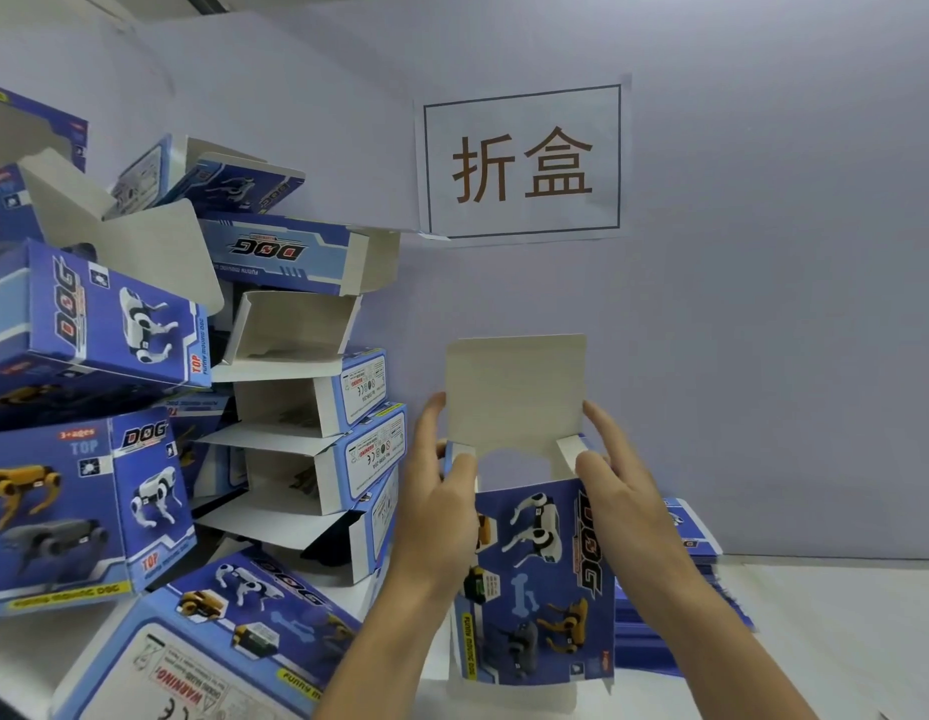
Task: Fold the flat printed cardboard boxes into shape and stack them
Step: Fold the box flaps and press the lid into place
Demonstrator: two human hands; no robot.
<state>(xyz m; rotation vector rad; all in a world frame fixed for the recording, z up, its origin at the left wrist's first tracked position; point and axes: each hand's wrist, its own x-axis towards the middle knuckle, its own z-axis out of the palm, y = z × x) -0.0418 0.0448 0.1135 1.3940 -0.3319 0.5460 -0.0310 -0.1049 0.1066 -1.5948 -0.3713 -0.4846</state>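
Observation:
A blue printed box [543, 579] with robot-dog pictures stands upright in front of me, its white top lid flap [514, 392] raised. My left hand [441, 506] grips the box's upper left corner, thumb on the small left flap. At the upper right corner, my right hand [623, 491] holds the box with its thumb against the small right flap. A pile of folded boxes [296, 407] with open ends leans against the wall at the left. Behind my right hand, a stack of flat box blanks [696, 543] lies on the table.
A white table [826, 641] runs to the right. The pale wall [763, 356] behind carries a paper sign [522, 161] with two characters. More folded boxes [88, 501] fill the left side, and one lies on its side at the bottom left [202, 652].

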